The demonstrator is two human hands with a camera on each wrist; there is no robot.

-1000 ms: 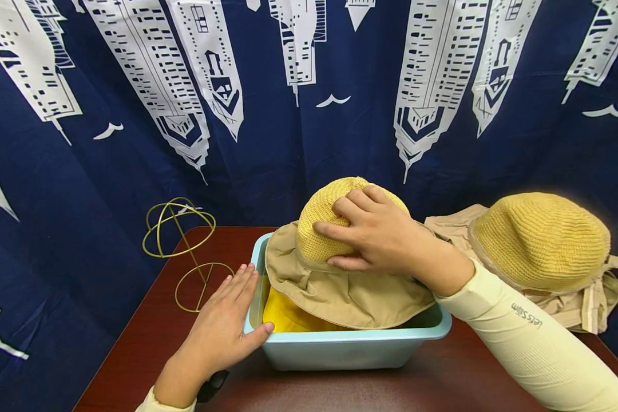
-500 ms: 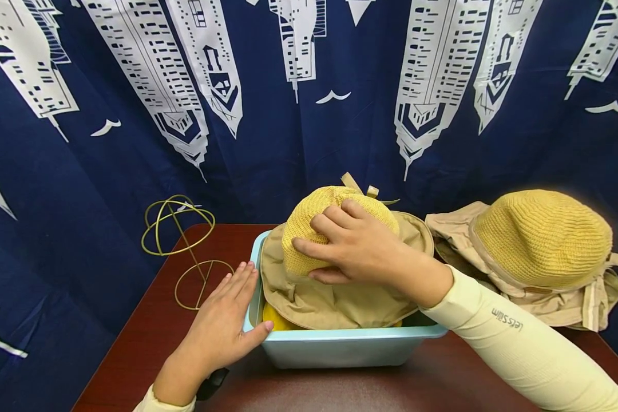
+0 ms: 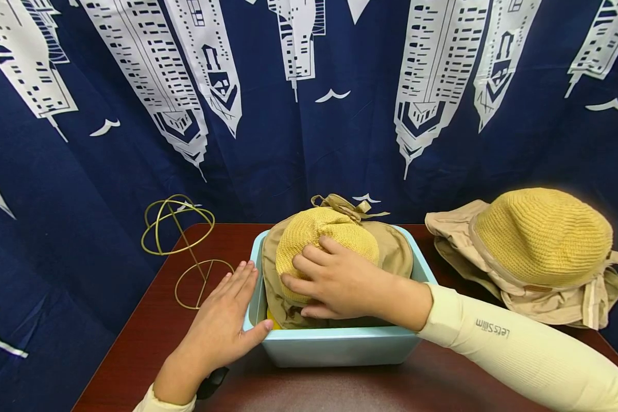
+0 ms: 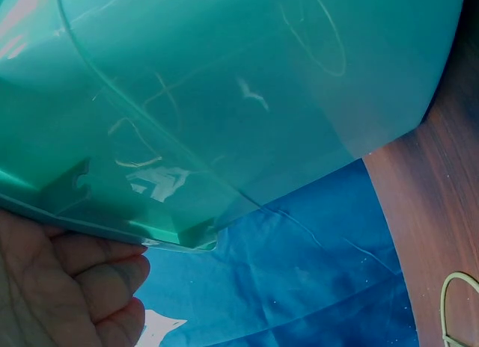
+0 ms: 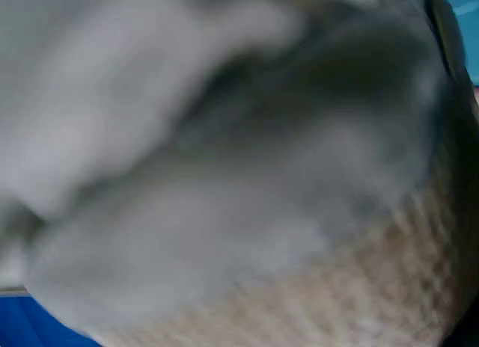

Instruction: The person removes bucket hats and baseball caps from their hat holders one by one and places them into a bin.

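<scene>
A sun hat with a yellow knitted crown (image 3: 294,243) and a tan cloth brim sits in the light blue plastic bin (image 3: 340,347). My right hand (image 3: 337,281) grips the crown from above, fingers bent over the knit. Straight fingers of my left hand (image 3: 228,320) rest along the bin's left rim, with the thumb at the front corner. In the left wrist view, fingers (image 4: 105,283) lie against the rim from outside. Something bright yellow (image 3: 273,321) peeks out under the brim. The right wrist view is blurred, filled by grey-looking cloth (image 5: 224,227) and knit.
A second yellow-and-tan hat (image 3: 546,240) lies to the right of the bin. At the left, a gold wire hat stand (image 3: 204,273) stands on the dark red wooden table (image 3: 144,337). Behind hangs a navy curtain (image 3: 350,143) with white building prints.
My right hand has moved left and down with the hat, which now sits lower in the bin. Its ribbon bow has come into view at the back. My left hand stays put.
</scene>
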